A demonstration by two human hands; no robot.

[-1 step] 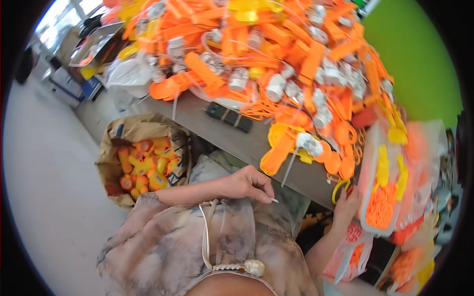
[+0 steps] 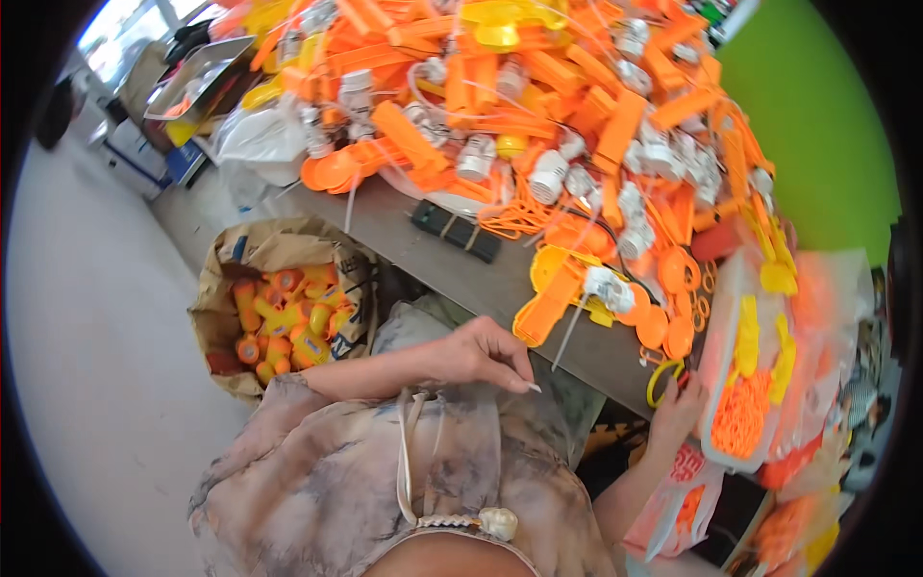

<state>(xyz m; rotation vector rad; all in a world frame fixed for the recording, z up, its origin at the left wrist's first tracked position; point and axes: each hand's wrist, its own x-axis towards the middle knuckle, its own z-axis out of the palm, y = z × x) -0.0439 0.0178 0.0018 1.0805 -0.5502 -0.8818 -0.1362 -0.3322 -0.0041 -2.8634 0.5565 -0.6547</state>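
Note:
My left hand [image 2: 481, 358] hovers in front of the table edge, thumb and forefinger pinched together. A small white tip [image 2: 534, 388] shows at the pinch; whether it is a held piece or a fingernail, I cannot make out. At the table's near right edge, the bent fingers of my right hand [image 2: 679, 409] are on a tool with a yellow loop handle [image 2: 661, 382] and a bit of red; the rest of it is hidden. Nearest to the left hand, an orange-and-yellow plastic part [image 2: 550, 306] lies with a white piece [image 2: 608, 287] and a thin white strip.
A large heap of orange parts [image 2: 615, 130] and white bulb-like pieces covers the grey table [image 2: 404, 255]. A dark banded block [image 2: 454, 231] lies in front. At left stands a brown paper bag [image 2: 216, 322] of orange-yellow items; at right, a translucent bin [image 2: 713, 423] with orange loops.
The view has shifted slightly, so the table things sit a little lower and further right. My right hand shows slightly lower beside the yellow loop. The left hand keeps its pinch.

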